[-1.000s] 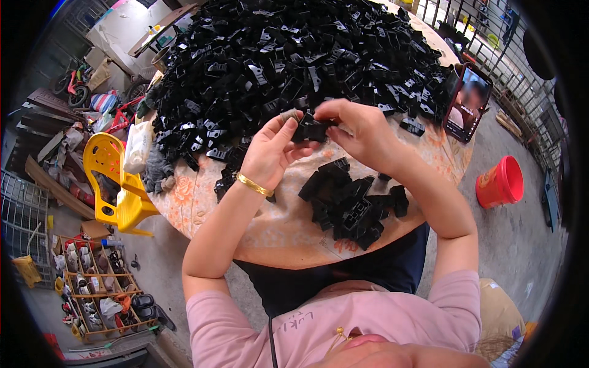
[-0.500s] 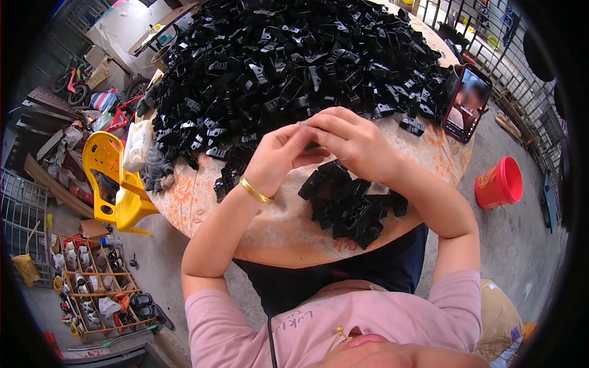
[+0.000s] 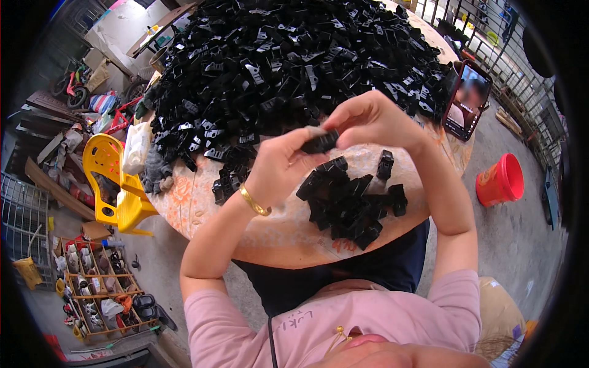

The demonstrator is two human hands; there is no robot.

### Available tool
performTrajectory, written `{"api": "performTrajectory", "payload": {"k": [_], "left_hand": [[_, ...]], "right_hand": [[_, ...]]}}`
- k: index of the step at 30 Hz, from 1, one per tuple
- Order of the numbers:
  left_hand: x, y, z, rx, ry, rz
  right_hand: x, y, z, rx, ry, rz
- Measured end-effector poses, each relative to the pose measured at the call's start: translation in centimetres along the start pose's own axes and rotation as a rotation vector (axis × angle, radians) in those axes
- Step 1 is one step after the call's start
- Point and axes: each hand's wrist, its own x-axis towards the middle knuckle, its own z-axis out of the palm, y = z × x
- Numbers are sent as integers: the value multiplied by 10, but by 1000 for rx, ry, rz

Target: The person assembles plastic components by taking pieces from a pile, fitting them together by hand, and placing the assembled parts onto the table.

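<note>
A small black plastic part (image 3: pixel 320 143) is pinched between the thumb and fingers of my left hand (image 3: pixel 279 161), which wears a gold bangle (image 3: pixel 254 201) at the wrist. My right hand (image 3: pixel 375 122) meets it from the right, thumb and forefinger bent around the part's right end. Both hands hover over the table, in front of a large heap of like black parts (image 3: pixel 288 67). Below them lies a smaller pile of black parts (image 3: pixel 346 208), and a single part (image 3: pixel 385 164) stands just to its right.
The round table has a flowered cloth (image 3: pixel 276 239). A phone (image 3: pixel 467 101) stands upright at its right edge. On the floor are a red bucket (image 3: pixel 500 180) at right, a yellow chair (image 3: pixel 126 202) at left and a shoe rack (image 3: pixel 101 285). A white tissue pack (image 3: pixel 137 148) sits by grey cloth (image 3: pixel 157 168).
Both hands have lowered slightly and drawn apart, so the part between them now shows. My right hand has turned, uncovering the single part on the table.
</note>
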Motion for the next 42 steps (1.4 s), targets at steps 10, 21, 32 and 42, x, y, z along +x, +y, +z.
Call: {"api": "performTrajectory", "payload": {"k": [10, 21, 32, 42], "left_hand": [[13, -15, -6, 630, -35, 320], [21, -35, 3, 954, 60, 332], [20, -35, -26, -239, 208, -162], [17, -26, -6, -518, 271, -135]], "right_hand": [[5, 27, -12, -1229, 458, -62], [21, 54, 13, -1455, 397, -244], [12, 36, 13, -1309, 226, -38], [12, 15, 42, -692, 442, -174]]}}
